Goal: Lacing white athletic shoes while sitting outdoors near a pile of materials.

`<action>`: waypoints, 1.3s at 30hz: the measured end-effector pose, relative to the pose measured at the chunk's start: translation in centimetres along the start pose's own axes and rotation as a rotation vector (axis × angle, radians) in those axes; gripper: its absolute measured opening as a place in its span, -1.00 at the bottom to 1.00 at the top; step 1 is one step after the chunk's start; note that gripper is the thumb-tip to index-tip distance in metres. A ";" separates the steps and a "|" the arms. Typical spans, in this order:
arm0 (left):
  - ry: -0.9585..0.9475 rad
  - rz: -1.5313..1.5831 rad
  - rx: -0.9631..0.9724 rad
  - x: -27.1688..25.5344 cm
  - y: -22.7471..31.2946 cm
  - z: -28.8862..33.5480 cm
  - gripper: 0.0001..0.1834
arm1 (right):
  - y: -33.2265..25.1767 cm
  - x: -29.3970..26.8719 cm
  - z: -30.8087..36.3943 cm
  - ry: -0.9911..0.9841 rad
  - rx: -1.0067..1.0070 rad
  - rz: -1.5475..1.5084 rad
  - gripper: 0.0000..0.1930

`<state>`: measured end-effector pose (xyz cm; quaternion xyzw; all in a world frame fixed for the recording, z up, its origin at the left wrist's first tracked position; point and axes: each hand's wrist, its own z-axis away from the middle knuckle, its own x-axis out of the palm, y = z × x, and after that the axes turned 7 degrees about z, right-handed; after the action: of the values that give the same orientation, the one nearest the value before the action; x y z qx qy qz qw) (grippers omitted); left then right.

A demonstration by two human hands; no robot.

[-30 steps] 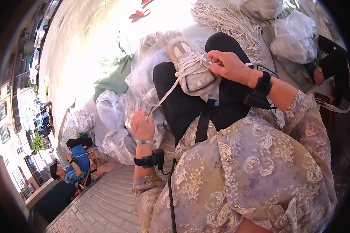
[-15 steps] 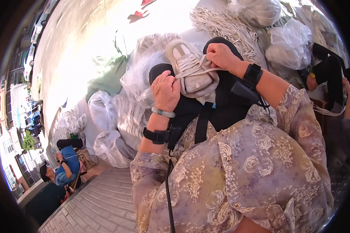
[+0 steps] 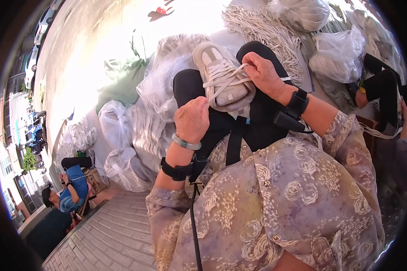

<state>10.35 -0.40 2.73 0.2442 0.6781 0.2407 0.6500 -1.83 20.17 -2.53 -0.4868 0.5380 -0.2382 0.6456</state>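
A beige and white sneaker (image 3: 233, 95) rests between my knees with its toe pointing away from me. Pale flat shoelaces (image 3: 226, 74) criss-cross its front. At the left of the shoe my left hand (image 3: 192, 118) is closed, pinching one lace end close to the shoe's opening. My right hand (image 3: 263, 74), on the other side above my right knee, pinches another stretch of lace between thumb and fingers. A loose lace end sticks out past the right hand. Both laces run from the shoe to the hands.
Clear plastic bags (image 3: 117, 124) of pale goods lie left of my legs, beside a green sack (image 3: 122, 83). A heap of pale laces (image 3: 267, 34) and more bags (image 3: 339, 54) lie at the far right. One person (image 3: 72, 189) sits at left; another's leg (image 3: 380, 92) shows at right.
My left hand has drawn back toward me from the shoe, with the lace in its pinch. My right hand has shifted slightly; a lace end now shows beyond it.
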 end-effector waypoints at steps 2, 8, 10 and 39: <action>0.038 -0.002 0.045 -0.1 0.0 0.4 -0.93 | 0.2 0.0 0.0 -0.012 -0.026 0.014 -0.91; 0.011 0.142 0.016 -0.8 1.2 1.0 -0.96 | 0.1 -0.5 -0.1 -0.069 -0.047 0.011 -0.88; 0.065 -0.001 0.106 -1.0 1.5 0.9 -0.97 | 0.0 -0.9 0.0 -0.127 0.031 0.008 -0.83; 0.028 -0.366 -0.461 -6.4 -14.9 15.0 -0.74 | 8.9 -20.1 9.4 -0.244 -0.395 0.851 -0.76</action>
<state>25.30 -15.78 -2.51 -0.0393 0.6473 0.2705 0.7115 -1.19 44.07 -1.57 -0.3610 0.6447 0.2125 0.6394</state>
